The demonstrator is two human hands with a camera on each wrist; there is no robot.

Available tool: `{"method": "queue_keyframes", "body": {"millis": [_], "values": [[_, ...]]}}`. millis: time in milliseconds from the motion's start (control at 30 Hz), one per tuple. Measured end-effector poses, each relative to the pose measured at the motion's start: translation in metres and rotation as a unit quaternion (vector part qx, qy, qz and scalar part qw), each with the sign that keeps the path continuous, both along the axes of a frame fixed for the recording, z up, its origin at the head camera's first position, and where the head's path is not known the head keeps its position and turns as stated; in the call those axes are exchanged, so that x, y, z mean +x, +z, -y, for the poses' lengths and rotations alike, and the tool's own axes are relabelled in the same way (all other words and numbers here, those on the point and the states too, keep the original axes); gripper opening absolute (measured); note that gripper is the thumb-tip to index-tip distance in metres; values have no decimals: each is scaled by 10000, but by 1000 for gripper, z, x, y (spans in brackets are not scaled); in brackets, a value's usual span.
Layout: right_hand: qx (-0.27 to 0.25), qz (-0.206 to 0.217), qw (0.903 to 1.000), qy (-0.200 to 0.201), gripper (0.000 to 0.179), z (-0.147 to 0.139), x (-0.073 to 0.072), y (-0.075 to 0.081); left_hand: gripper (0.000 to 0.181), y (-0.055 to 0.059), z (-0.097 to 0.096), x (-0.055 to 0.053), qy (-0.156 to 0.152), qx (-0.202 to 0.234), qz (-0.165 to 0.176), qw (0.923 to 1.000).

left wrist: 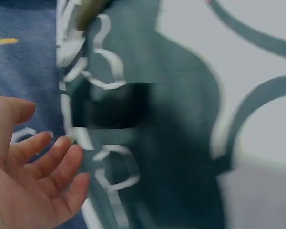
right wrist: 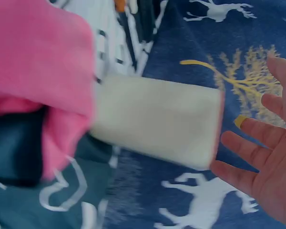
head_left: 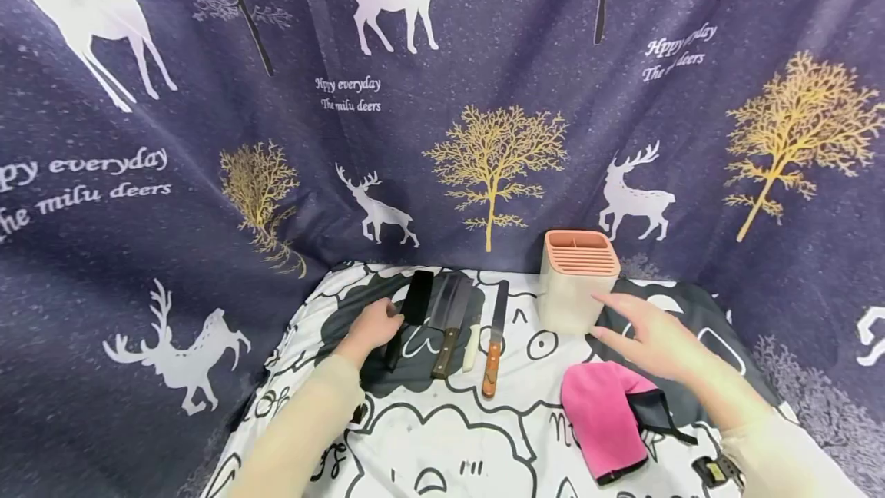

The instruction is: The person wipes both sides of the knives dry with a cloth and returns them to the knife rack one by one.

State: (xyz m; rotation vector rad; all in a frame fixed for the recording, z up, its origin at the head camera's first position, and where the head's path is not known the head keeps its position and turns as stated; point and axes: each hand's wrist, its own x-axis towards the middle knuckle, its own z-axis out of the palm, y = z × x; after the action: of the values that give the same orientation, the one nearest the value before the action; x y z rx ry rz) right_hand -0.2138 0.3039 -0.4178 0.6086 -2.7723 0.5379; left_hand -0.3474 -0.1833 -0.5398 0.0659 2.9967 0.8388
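In the head view my left hand (head_left: 373, 325) is over a black-bladed knife (head_left: 418, 298) lying at the left of a row of knives. The left wrist view has this hand's fingers loosely bent with nothing between them; a blurred dark shape beyond them is hard to make out. My right hand (head_left: 646, 336), fingers spread, is beside the right side of a cream knife block (head_left: 570, 302) with an orange slotted top. That block also appears blurred in the right wrist view, just beyond the fingertips; whether they touch it I cannot tell.
Right of the black knife lie a brown-handled knife (head_left: 445, 354), a cream-handled knife (head_left: 472, 348) and an orange-brown-handled knife (head_left: 492, 367). A pink and black cloth item (head_left: 601, 413) lies in front of the block. A dark printed curtain (head_left: 429, 175) hangs behind.
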Motion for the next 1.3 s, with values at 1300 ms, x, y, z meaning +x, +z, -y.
{"method": "queue_keyframes", "body": {"millis": [1300], "values": [[-860,360,9838,-1531,63,17,30,-182,34,-40,6,-3,196,560,874,9944]]}}
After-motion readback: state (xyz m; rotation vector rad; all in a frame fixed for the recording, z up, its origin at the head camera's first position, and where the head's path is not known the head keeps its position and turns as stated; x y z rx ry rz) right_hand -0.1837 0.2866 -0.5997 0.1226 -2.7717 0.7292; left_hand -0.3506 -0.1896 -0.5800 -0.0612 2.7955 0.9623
